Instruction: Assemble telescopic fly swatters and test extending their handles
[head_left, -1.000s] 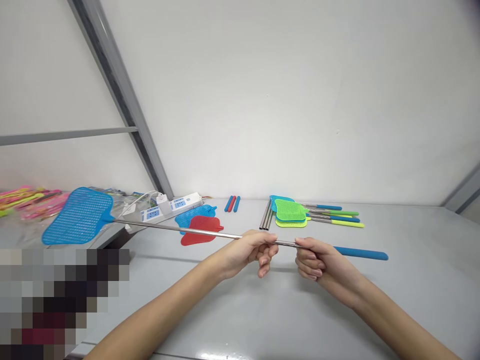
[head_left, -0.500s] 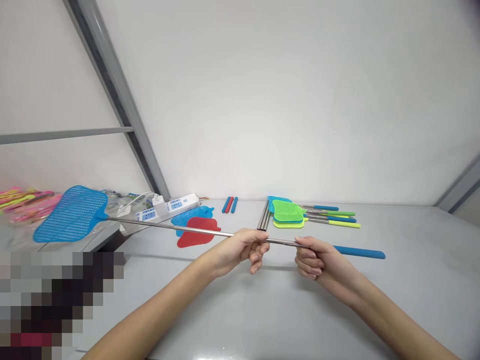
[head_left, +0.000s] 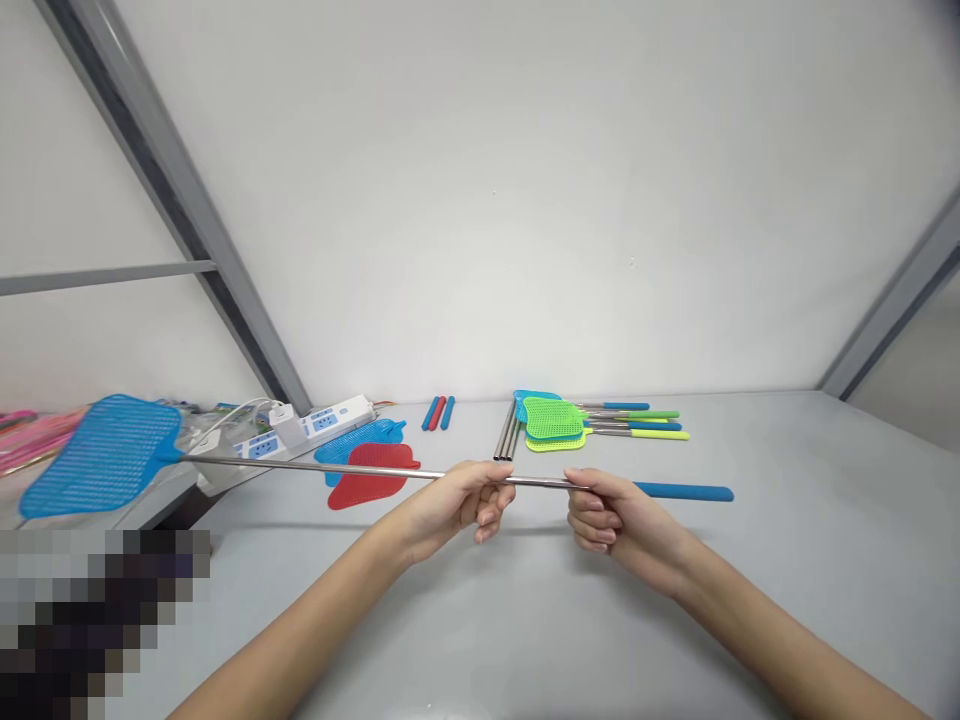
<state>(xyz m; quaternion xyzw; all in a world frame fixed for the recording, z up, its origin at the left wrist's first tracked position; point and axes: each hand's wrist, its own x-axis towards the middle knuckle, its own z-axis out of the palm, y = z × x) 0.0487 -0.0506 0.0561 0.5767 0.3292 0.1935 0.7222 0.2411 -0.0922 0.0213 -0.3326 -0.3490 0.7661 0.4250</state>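
Observation:
A long fly swatter (head_left: 315,467) is held level above the table, its blue mesh head (head_left: 105,455) at the far left and its blue grip (head_left: 684,491) at the right. My left hand (head_left: 471,503) pinches the thin metal rod near the middle. Closer to the grip, my right hand (head_left: 609,515) is closed around the same rod. Beyond my left forearm lie a red swatter head (head_left: 373,474) and blue swatter heads (head_left: 360,440). Three bare metal tubes (head_left: 507,432) rest behind my hands, beside a pile of swatters (head_left: 555,420) with green, yellow and blue parts.
Near the wall lie three short grips (head_left: 438,413), blue and red. A white power strip (head_left: 304,430) with a plugged-in adapter stands at the left. Pink bagged items (head_left: 41,440) lie on a neighbouring surface. Grey metal posts (head_left: 180,200) frame the white wall.
The view has shifted, so most things appear further left. Both hands keep their hold on the swatter's rod, and the joint seen earlier between the hands no longer shows clearly.

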